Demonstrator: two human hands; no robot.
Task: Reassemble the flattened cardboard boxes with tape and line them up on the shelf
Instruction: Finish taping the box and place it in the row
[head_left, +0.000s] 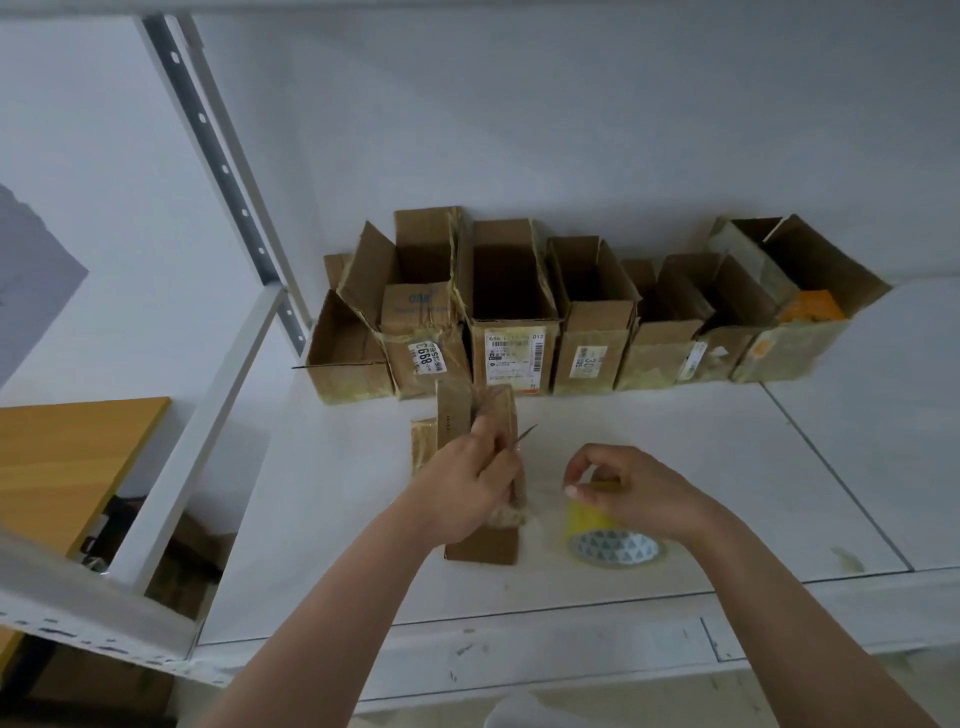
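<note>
Presently on the Shelf: One Box in Hand, Seven in the Row

Item 1. Wooden board (67, 467), far left of the small box, outside the rack and lower than the shelf.

Item 2. White metal upright (218, 156), perforated, rose left of the small box, at the shelf's left edge.

Item 3. White shelf (727, 493), the surface bearing all that follows.

Item 4. Row of boxes (571, 322), seven open-topped cardboard cartons, stood side by side directly behind the small box, against the wall. Several bore printed labels and yellowed tape; the rightmost contained something orange.

Item 5. Small box (480, 540), narrow, brown, lay on the shelf in front of the row, wrapped in places with translucent tape.

Item 6. Left hand (467, 488) rested over the small box, fingers curled round a thin pointed blade (524, 434) whose tip projected up and to the right. Whether the hand also pressed the box could not be told.

Item 7. Tape roll (615, 540), yellowish with a patterned core, stood on the shelf just right of the small box.

Item 8. Right hand (634, 493) was above the tape roll, thumb and forefinger pinching the tape's end; the strip itself was hard to make out.
</note>
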